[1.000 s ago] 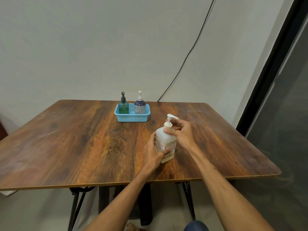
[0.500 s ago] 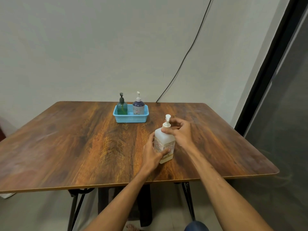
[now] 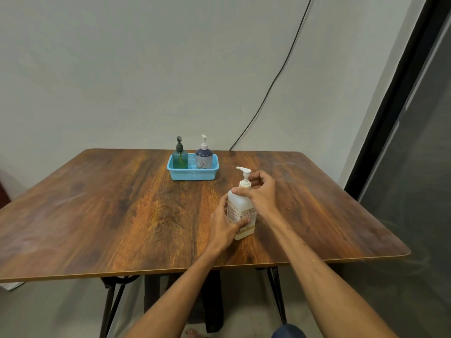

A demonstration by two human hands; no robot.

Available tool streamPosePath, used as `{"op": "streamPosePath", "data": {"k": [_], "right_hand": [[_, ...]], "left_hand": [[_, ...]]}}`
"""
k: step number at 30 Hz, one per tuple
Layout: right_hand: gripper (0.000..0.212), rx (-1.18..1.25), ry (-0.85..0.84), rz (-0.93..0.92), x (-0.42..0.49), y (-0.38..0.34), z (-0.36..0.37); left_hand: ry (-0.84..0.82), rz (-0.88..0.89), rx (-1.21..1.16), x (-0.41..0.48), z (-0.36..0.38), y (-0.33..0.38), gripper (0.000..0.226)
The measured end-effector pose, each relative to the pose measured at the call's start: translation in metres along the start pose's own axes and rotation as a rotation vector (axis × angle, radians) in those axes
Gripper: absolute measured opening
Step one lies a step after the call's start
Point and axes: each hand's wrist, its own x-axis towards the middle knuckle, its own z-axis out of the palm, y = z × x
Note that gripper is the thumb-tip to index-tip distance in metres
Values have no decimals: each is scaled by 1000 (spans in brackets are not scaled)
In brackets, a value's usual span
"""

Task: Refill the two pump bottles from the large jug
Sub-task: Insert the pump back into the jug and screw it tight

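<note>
jug (image 3: 241, 203): white squarish plastic, pump top, upright on wood-grain table (image 3: 97, 203)
left hand (image 3: 225, 226): wrapped round jug's body
right hand (image 3: 262, 191): fingers curled round its collar
green bottle (image 3: 180, 160), purple bottle (image 3: 204, 159): in blue mesh basket (image 3: 192, 176), jug's 11 o'clock

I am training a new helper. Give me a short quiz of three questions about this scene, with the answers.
1. Multiple choice: where do the green pump bottle and the dark blue pump bottle stand? A) on the floor; B) in the blue basket; C) in the person's hands.
2. True or false: the left hand holds the body of the white jug.
3. Fill in: the right hand has its grip at the jug's ____ (top or bottom).

Key: 1 B; 2 true; 3 top.
</note>
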Motion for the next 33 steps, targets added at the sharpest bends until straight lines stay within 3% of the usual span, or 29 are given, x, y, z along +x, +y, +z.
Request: {"op": "streamPosePath", "data": {"k": [6, 9, 16, 22, 29, 33], "right_hand": [[44, 18, -88, 18, 1, 3, -10], [34, 14, -10, 39, -2, 0, -9], [34, -40, 81, -22, -5, -1, -4], [31, -74, -109, 4, 1, -1, -9], [34, 0, -11, 3, -7, -2, -6], [43, -9, -80, 2, -5, -3, -12]], "left_hand": [[5, -2, 1, 1, 1, 0, 79], [3, -5, 7, 1, 2, -2, 79], [1, -8, -2, 2, 1, -1, 80], [-6, -14, -1, 2, -1, -3, 78], [-33, -9, -5, 5, -2, -2, 79], [-80, -29, -24, 5, -6, -2, 79]]}}
